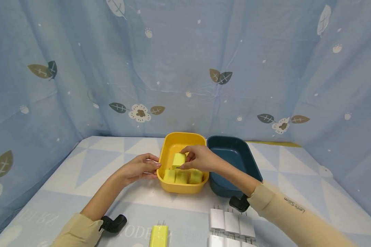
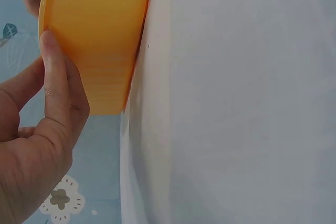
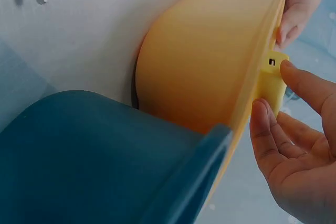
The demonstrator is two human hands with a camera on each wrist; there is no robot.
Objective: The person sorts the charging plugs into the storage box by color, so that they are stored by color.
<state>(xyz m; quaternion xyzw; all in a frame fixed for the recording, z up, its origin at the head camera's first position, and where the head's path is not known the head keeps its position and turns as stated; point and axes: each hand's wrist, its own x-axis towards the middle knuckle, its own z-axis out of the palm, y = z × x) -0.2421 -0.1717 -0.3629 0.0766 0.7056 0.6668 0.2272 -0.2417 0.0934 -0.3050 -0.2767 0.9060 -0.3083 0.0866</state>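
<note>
A yellow plastic bin (image 1: 183, 188) stands on the table with several yellow charger plugs (image 1: 181, 177) lined up along its near end. My right hand (image 1: 201, 158) pinches another yellow charger plug (image 1: 179, 160) between thumb and fingertips, above the row inside the bin. In the right wrist view that plug (image 3: 272, 85) shows a port on its end face. My left hand (image 1: 141, 167) holds the bin's left rim, and in the left wrist view the fingers (image 2: 55, 90) lie against the outer wall (image 2: 100, 40).
A dark blue bin (image 1: 231, 151) stands right beside the yellow one, under my right forearm. Several white charger plugs (image 1: 231, 223) lie in rows at the front right, prongs pointing away. One more yellow charger plug (image 1: 159, 236) lies at the front edge. A blue patterned curtain (image 1: 185, 68) hangs behind.
</note>
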